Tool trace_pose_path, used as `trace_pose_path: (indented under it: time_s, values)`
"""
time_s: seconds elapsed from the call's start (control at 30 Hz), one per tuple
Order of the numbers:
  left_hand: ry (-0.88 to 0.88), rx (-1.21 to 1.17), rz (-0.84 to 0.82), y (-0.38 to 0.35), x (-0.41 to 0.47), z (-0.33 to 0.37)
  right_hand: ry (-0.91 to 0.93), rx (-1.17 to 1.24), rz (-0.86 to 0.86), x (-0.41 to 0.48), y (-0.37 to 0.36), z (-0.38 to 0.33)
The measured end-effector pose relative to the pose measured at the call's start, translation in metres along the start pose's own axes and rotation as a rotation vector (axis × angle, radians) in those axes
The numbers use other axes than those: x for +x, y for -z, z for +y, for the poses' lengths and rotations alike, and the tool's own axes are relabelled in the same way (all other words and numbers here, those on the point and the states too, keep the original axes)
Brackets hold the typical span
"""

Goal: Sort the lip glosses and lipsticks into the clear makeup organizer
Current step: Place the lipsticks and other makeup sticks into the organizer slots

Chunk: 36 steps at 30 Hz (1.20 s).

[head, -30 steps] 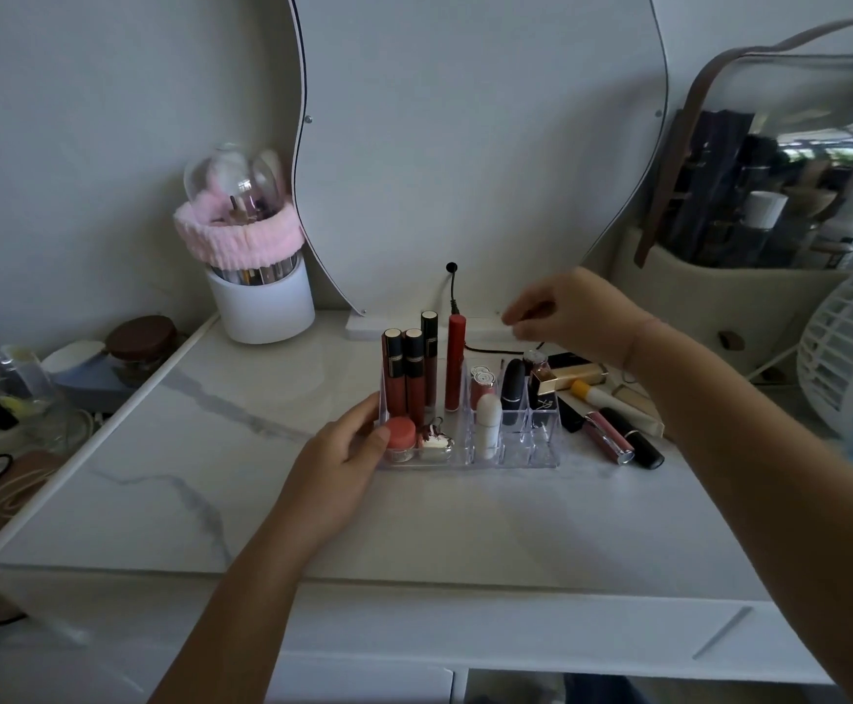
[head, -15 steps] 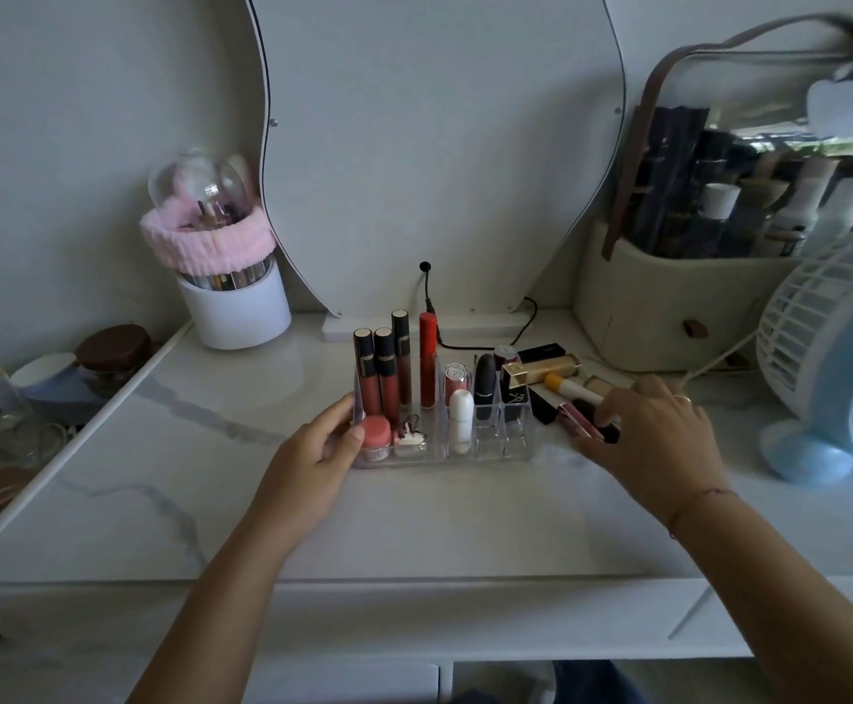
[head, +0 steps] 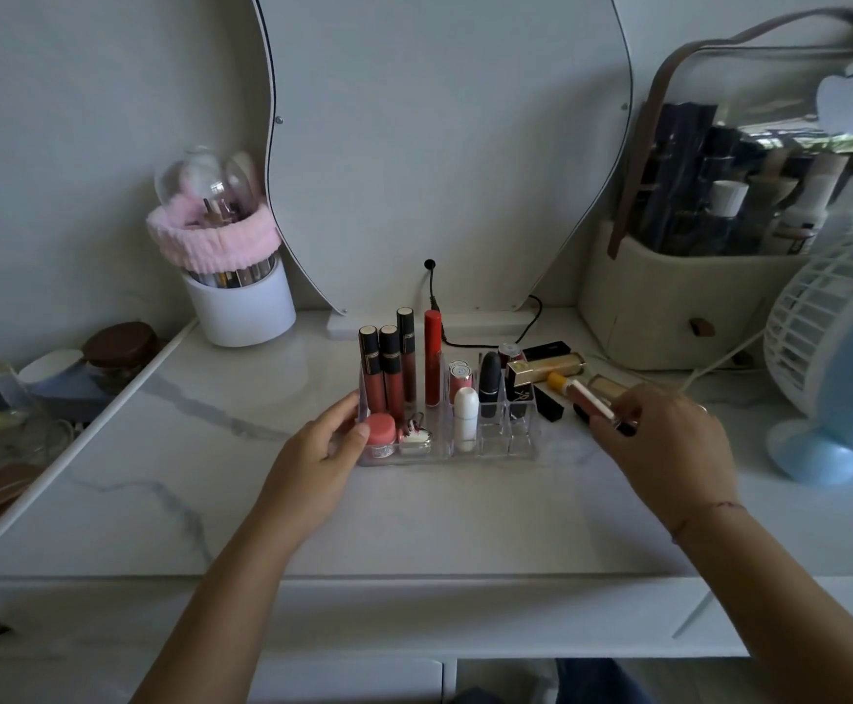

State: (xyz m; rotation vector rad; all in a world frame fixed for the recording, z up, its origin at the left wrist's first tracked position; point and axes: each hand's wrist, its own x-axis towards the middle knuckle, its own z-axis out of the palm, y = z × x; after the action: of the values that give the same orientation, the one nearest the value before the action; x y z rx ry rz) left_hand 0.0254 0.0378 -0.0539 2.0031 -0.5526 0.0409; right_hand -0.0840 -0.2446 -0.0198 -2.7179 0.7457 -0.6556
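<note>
The right hand (head: pixel 668 439) closes its fingertips on a pink lip gloss (head: pixel 589 398) just right of the clear organizer (head: pixel 444 452). The tube's long axis runs up-left from the fingers, its yellow cap end pointing toward the organizer — so the coming move probably calls for a short carry leftward and a tip upright into an empty front slot. The left hand (head: pixel 322 459), fingers curved and thumb forward, braces the organizer's left end. More lipsticks (head: pixel 556 360) lie loose behind. The marble-look tabletop (head: pixel 211 475) is smooth and bare in front — a fan (head: pixel 830 358) crowds the right.
</note>
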Motion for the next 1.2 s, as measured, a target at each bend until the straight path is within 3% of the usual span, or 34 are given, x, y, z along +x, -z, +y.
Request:
trace_pose_path:
  time_s: [0.17,0.3,0.4,0.67,1.2]
  values:
    - [0.001,-0.007,-0.003,0.0,-0.001,0.0,0.056,0.54,0.042,0.012,0.021,-0.011]
    - [0.001,0.001,0.005,0.0,0.0,0.0,0.217,0.645,-0.01,0.032,0.037,-0.036]
    - [-0.001,0.007,-0.004,0.001,0.0,0.0,0.313,0.593,-0.055,0.054,0.041,-0.061]
    - [-0.028,0.016,-0.008,0.003,-0.001,0.004,0.468,0.188,-0.247,0.088,0.031,-0.105]
    - [-0.03,0.01,-0.007,0.004,-0.001,0.004,0.621,-0.044,-0.275,0.091,0.028,-0.128]
